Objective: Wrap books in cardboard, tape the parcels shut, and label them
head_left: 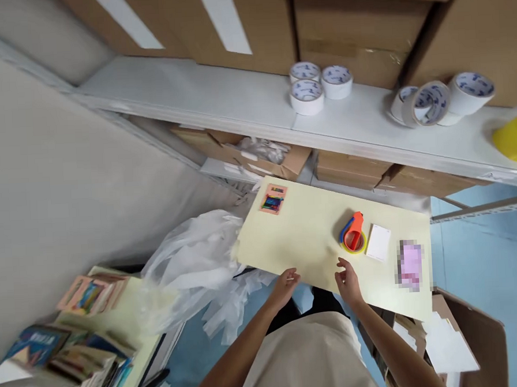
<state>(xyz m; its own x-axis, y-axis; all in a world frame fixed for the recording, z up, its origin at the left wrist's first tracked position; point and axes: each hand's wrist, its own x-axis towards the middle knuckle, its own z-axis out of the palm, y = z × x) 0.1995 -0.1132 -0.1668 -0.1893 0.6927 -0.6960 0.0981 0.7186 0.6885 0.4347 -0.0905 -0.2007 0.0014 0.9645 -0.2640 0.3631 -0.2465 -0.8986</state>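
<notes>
1. The right hand (347,281) hovers at the near edge of a pale yellow table (304,237), fingers loosely spread and empty. An orange tape dispenser (353,237) lies on the tabletop just beyond it.
2. The left hand (284,284) sits at the same edge, fingers gently curled; whether they pinch anything cannot be told.
3. A white pad (378,242) lies just beside the dispenser, a blurred pink item (410,264) farther right, and a colourful card (273,199) near the table's far left corner.
4. White tape rolls (307,95) stand on the shelf (219,97) behind the table, and crumpled plastic sheeting (193,272) spills to its left.
</notes>
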